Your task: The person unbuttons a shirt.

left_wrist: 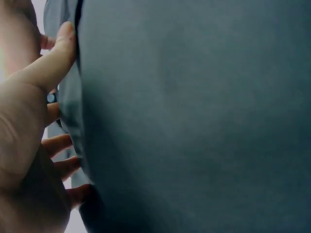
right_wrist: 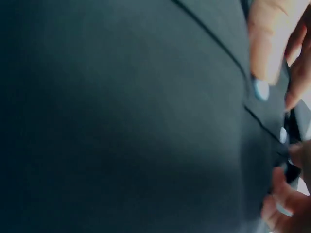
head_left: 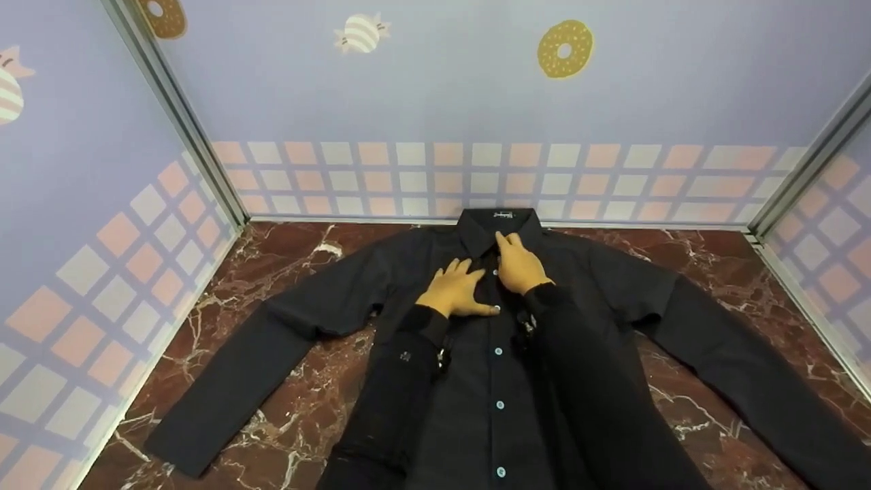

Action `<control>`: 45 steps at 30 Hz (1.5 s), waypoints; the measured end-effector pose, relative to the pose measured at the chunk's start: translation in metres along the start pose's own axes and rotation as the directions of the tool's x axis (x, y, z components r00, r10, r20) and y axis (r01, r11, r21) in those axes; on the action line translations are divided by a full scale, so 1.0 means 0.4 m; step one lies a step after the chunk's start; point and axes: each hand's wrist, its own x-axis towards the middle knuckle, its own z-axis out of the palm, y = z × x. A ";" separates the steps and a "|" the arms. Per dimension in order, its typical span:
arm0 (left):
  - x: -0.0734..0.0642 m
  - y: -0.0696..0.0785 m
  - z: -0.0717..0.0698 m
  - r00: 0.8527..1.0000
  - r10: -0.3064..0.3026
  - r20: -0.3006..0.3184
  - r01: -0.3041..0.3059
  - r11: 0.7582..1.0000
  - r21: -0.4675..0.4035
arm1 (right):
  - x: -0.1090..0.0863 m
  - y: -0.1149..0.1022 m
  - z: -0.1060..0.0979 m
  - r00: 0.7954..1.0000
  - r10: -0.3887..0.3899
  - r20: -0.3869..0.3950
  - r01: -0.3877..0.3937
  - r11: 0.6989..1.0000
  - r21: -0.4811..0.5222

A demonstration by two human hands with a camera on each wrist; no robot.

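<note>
So closest to the camera you've got the person's two black sleeves point(head_left: 381, 408) reaching in over a dark button-up shirt point(head_left: 452, 415), which lies front side up on a reddish marble desk point(head_left: 286, 429) with white veins. Shirt arms are splayed out to both sides, the right-hand one running out of frame. Light blue buttons point(head_left: 500, 405) go up the middle.

A bit further up, the left hand point(head_left: 456, 289) is laid on the shirt front, fingers loose and spread, thumb tip right at a button. Right hand point(head_left: 520, 267) is just beyond it, a couple of fingers pointing up at the collar point(head_left: 479, 235). Its thumb is hidden in the head view, so can't tell if it's pinching fabric or just touching.

Past that there's a pale label point(head_left: 503, 215) inside the collar, then a lilac wall point(head_left: 449, 88) with pink-and-white squares, a doughnut point(head_left: 548, 58) and a striped candy point(head_left: 362, 34).
</note>
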 end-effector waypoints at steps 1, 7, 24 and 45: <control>-0.003 0.005 -0.003 1.000 -0.005 0.004 0.005 1.000 0.001 | -0.001 -0.001 0.000 0.998 0.019 -0.053 -0.018 1.000 0.015; -0.013 0.036 -0.011 1.000 0.002 -0.014 -0.001 0.997 0.083 | -0.014 -0.007 -0.031 0.961 0.056 -0.269 -0.048 0.998 0.036; -0.243 0.149 0.062 0.981 0.190 0.041 -0.193 0.920 0.341 | -0.079 -0.108 -0.231 0.903 -0.096 -0.418 0.119 0.992 0.030; -0.299 0.176 0.013 0.943 0.251 -0.220 -0.174 0.932 0.319 | -0.227 -0.233 -0.425 0.800 -0.238 -0.550 0.338 0.937 0.087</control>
